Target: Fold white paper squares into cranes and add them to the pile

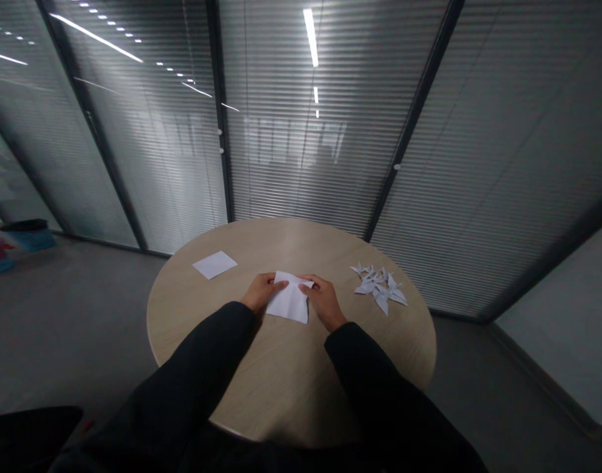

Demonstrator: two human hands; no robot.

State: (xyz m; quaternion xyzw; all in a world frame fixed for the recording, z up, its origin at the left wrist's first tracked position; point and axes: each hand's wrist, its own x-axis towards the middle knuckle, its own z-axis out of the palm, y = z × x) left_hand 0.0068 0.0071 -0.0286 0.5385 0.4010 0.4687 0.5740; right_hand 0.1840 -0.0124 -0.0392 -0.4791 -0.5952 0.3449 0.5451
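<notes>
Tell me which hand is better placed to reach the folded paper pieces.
Probably the right hand: it is nearer the folded paper pieces. The left hand is on the far side of the white sheet that both hands hold.

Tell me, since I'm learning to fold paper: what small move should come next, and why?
Perhaps press the thumbs outward to firm a crease: the left hand and right hand pinch the held sheet near its far edge, thumbs on top, and folded paper pieces lie to the right.
</notes>
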